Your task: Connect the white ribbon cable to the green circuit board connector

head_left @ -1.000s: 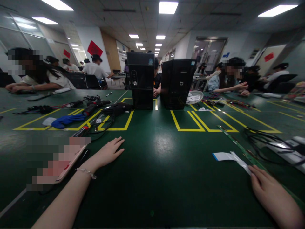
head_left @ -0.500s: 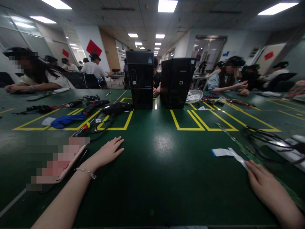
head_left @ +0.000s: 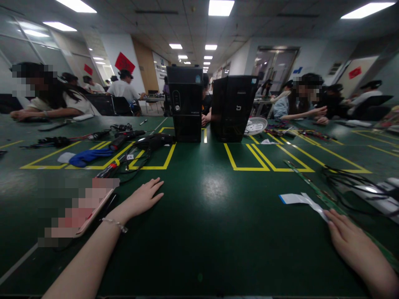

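Observation:
My left hand [head_left: 144, 197] lies flat on the green table, fingers stretched out and holding nothing. A bracelet [head_left: 116, 224] circles that wrist. At the right, the fingers of my right hand [head_left: 349, 234] are pressed together at the near end of a white flat ribbon cable [head_left: 294, 199]. The cable's far end has a blue tip and rests on the table. A long, narrow green circuit board [head_left: 318, 192] runs alongside my right hand, which covers part of it. Whether the cable joins the board is hidden by the fingers.
Two black computer towers [head_left: 188, 106] stand at the middle back. Left of my left arm lie a pixelated phone-like object [head_left: 81, 211], a blue glove [head_left: 90, 158] and a black heat gun [head_left: 154, 141]. Black cables [head_left: 336, 178] lie far right. People sit around.
The whole view has shifted slightly to one side. Both hands keep their places on the table, and the ribbon cable and the board look the same.

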`<state>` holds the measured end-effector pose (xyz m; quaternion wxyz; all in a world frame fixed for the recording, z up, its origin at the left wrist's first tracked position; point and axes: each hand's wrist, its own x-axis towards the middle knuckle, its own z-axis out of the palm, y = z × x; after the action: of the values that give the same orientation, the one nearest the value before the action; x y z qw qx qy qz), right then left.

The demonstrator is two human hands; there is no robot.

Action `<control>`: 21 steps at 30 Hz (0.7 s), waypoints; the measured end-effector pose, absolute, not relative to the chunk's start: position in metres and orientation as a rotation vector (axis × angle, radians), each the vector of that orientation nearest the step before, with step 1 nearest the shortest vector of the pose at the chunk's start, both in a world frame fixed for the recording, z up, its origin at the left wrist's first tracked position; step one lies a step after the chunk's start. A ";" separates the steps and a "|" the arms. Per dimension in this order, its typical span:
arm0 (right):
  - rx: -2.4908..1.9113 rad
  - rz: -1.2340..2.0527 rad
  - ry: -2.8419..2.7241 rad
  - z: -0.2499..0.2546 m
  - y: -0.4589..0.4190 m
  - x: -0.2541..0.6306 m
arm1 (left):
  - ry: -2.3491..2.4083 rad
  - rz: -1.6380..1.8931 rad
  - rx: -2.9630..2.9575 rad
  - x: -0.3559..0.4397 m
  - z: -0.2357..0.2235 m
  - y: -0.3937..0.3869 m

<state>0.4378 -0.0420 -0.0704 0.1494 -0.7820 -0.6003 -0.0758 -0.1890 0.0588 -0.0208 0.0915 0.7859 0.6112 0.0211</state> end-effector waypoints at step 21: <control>-2.159 -0.568 -1.788 -0.062 -0.048 0.426 | 1.832 0.029 2.297 -0.184 -0.013 0.055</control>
<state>0.4255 -0.0484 -0.0622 0.1403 -0.7473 -0.6190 -0.1968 -0.1839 0.0553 -0.0131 0.1013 0.7778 0.6202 0.0097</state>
